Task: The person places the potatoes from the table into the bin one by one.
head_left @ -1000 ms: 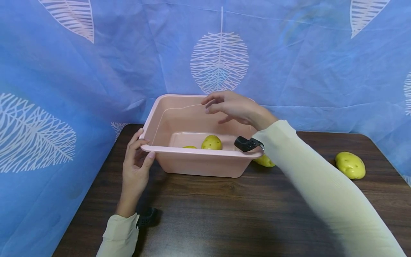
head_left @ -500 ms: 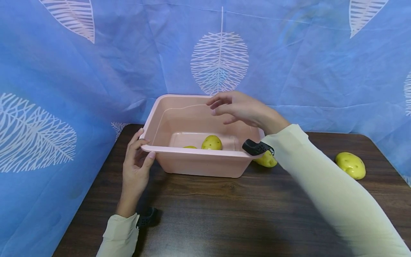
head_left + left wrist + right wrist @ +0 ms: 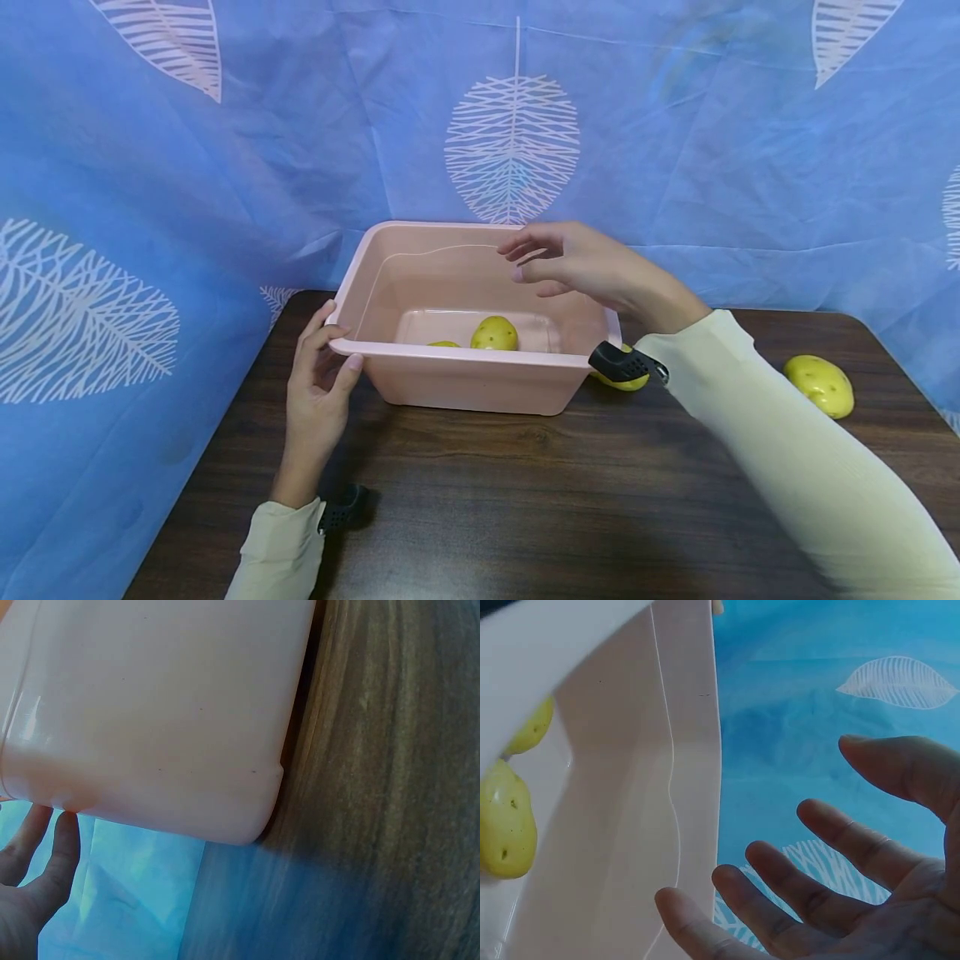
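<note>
A pink plastic basin stands on the table, holding two yellow potatoes. One potato shows well in the head view; of the second potato only the top shows above the front rim. My left hand grips the basin's near left corner, thumb at the front and fingers on the left side. Over the basin's right part hovers my right hand, its fingers spread and loosely bent, holding nothing. In the right wrist view the palm and fingers are seen apart from the basin wall.
Just right of the basin lies another potato, partly covered by the black wrist strap. A further potato rests at the table's right. A blue cloth with white leaf prints hangs behind the dark wooden table.
My right hand has moved a little to the right over the basin, its fingers staying loose. The left hand, the basin and the potatoes have kept their places.
</note>
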Demonstrator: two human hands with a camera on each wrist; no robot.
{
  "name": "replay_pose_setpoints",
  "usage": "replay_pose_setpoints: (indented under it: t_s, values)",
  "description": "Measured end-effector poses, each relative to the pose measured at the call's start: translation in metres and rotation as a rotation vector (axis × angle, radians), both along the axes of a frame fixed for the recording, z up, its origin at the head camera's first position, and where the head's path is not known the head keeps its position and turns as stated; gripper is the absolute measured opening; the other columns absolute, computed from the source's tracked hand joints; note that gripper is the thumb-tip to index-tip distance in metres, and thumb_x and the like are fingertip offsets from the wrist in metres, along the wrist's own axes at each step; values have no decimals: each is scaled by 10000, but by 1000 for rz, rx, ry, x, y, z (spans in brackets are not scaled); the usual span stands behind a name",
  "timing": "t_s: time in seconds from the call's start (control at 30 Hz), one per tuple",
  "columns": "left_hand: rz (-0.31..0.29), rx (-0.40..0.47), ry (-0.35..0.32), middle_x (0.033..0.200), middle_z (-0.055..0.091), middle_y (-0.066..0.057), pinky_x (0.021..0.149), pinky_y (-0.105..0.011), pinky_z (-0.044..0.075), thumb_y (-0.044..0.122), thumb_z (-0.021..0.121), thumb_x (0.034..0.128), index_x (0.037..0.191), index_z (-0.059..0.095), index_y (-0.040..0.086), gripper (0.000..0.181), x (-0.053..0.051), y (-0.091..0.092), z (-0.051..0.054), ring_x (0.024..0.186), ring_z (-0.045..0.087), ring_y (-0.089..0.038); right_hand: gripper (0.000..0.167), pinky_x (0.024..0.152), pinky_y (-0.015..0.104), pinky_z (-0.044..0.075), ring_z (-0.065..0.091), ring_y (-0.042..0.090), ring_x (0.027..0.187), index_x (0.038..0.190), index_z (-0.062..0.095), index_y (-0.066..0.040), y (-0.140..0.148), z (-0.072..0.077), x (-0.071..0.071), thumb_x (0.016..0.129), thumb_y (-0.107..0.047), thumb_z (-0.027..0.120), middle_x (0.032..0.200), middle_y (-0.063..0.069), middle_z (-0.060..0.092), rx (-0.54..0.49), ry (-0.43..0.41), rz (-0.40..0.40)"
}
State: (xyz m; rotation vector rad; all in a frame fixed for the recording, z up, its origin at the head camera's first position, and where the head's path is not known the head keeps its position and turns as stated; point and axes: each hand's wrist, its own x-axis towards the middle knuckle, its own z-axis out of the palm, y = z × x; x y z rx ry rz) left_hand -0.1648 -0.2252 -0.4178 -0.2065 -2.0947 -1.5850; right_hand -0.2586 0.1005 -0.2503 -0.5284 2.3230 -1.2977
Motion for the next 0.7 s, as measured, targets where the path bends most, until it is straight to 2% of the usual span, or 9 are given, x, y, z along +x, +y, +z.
replay_pose_setpoints:
  t_s: [0.33, 0.57, 0.7]
  values:
    - [-1, 0, -1, 1672, 363, 129, 1133, -482, 428, 8, 675, 990, 1373, 552, 36, 403, 1, 0, 0, 1495, 432, -240, 456, 1094, 508, 510, 547, 283, 1396, 1469, 565, -120, 12, 1, 11, 1027, -188, 658, 1500, 70, 573, 10, 55, -15]
    - [-2, 0, 2, 1676, 362, 117, 1148, -633, 402, 2, 673, 990, 1371, 550, 31, 402, 0, 1, 1, 1499, 430, -261, 454, 1076, 465, 528, 582, 276, 1368, 1452, 585, -84, 22, 1, 18, 1013, -171, 661, 1494, 101, 592, 9, 110, -36]
    - [-5, 7, 3, 1681, 363, 90, 1142, -677, 388, 3, 672, 991, 1371, 550, 28, 400, 0, 1, 1, 1500, 429, -269, 459, 1057, 448, 538, 566, 258, 1387, 1454, 586, -104, 30, 2, 24, 1014, -204, 671, 1500, 67, 590, 24, 144, -44]
